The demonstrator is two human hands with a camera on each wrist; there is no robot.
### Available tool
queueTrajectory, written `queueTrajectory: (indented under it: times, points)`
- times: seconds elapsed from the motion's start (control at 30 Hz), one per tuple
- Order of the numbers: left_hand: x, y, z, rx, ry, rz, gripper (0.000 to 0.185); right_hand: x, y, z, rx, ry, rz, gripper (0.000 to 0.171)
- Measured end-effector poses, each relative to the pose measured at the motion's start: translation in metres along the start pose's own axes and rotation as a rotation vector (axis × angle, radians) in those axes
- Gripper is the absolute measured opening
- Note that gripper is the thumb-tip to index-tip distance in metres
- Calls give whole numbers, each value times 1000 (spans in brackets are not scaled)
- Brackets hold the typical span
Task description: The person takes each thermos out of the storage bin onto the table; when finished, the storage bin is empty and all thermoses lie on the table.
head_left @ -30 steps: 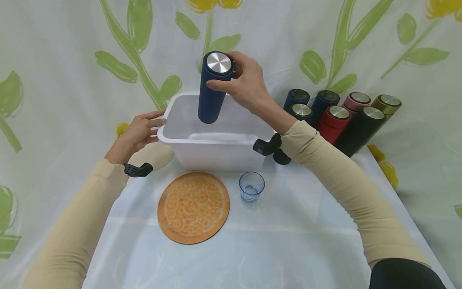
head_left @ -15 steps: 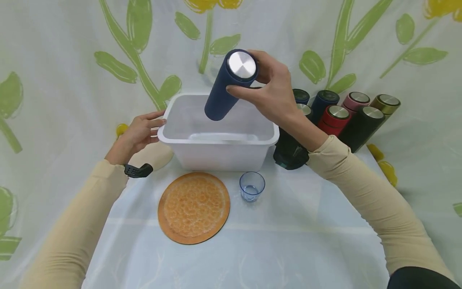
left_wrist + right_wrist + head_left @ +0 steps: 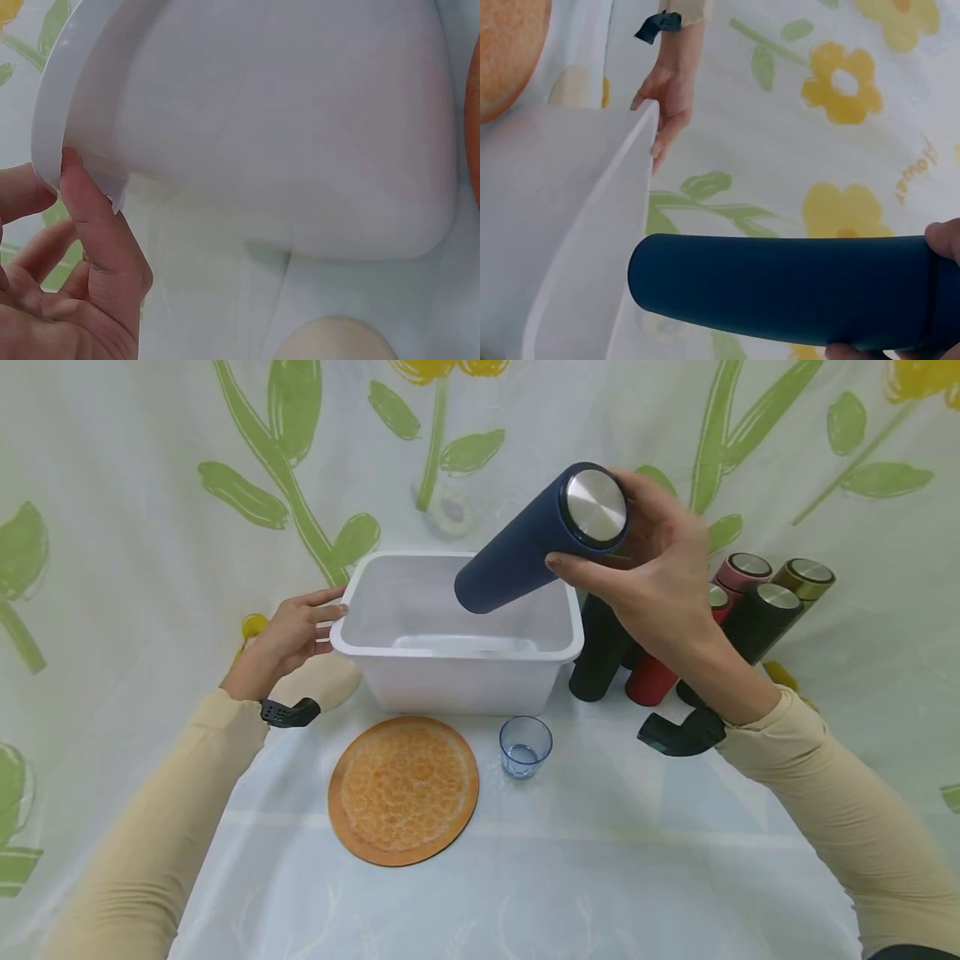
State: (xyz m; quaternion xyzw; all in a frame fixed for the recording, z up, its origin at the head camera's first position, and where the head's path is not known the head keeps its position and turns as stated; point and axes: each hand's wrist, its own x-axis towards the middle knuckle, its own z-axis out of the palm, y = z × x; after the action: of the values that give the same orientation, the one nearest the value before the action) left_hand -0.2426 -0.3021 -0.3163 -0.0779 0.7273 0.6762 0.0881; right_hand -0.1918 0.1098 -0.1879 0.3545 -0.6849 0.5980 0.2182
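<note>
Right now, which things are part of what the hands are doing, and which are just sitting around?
In hand:
- navy blue flask, held tilted over the tub by the right hand
- white plastic tub, its rim touched by the left hand

Lying about:
- round orange mat
- small clear glass
- cluster of other flasks
- floral tablecloth

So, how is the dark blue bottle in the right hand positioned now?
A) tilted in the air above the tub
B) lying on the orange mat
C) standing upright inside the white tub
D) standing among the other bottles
A: the right hand grips the dark blue bottle near its steel cap, tilted above the white tub.
</note>
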Motion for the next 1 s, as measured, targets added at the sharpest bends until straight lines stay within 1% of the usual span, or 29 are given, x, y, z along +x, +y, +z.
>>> queueTrajectory:
  times: [0.07,0.17,0.33,0.43,0.57,0.63,0.87,1.0]
  points:
    - [0,1,1,3,-3,2,65,-3,-5,-5,30,13,-7,61]
    - [-1,2,1,10,5,1,64,-8,-11,-13,47,16,-39,61]
    - [-2,2,1,5,18,-4,64,-17,-20,-20,143,70,24,64]
    - [-2,2,1,-2,10,-5,63,-22,-23,-25,174,92,12,63]
    - [-1,2,2,-12,4,-6,64,-29,-28,-33,151,98,-32,60]
    - [0,2,1,-18,5,-6,64,-33,-30,-36,125,102,-38,60]
    - [3,1,0,-91,-16,6,62,-47,-38,-48,53,120,-6,64]
    - [2,1,2,-82,-12,5,60,-56,-42,-56,45,161,2,66]
